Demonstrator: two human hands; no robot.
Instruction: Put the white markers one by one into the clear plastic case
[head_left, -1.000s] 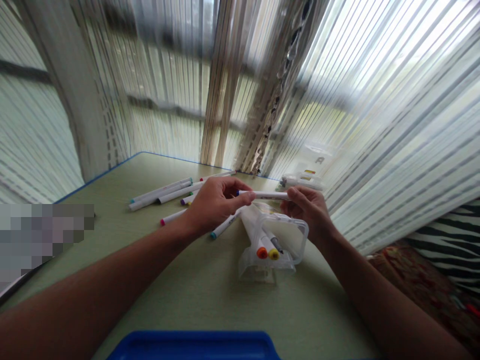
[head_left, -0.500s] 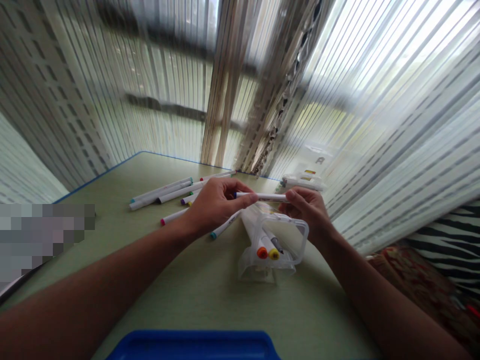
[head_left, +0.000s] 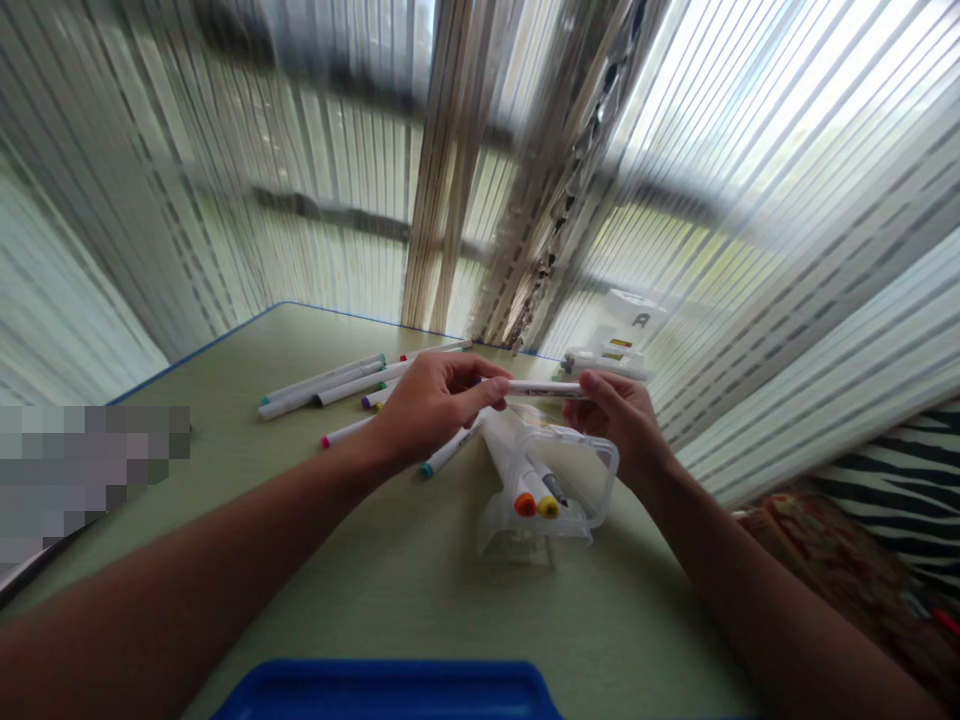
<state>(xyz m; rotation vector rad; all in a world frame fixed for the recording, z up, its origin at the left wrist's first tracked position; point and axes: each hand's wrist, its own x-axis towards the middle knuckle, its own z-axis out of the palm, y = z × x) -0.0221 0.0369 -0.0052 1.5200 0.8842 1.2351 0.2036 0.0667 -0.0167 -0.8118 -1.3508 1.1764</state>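
Both hands hold one white marker (head_left: 541, 388) level above the table. My left hand (head_left: 431, 405) pinches its left end, where the cap sits, and my right hand (head_left: 622, 418) grips its right end. Just below them a clear plastic marker case (head_left: 551, 485) lies on its side with an orange-capped marker (head_left: 523, 503) and a yellow-capped marker (head_left: 548, 506) sticking out towards me. A teal-capped marker (head_left: 444, 455) lies under my left hand.
Several loose white markers (head_left: 330, 382) lie scattered on the pale green table (head_left: 420, 590) behind my left hand. A small clear box (head_left: 604, 362) sits by the striped curtain (head_left: 750, 250). A blue tray edge (head_left: 382, 690) shows at the near edge.
The marker held between my hands has shifted slightly to the right and up; my left fingers now cover its cap end. The curtain has swayed.
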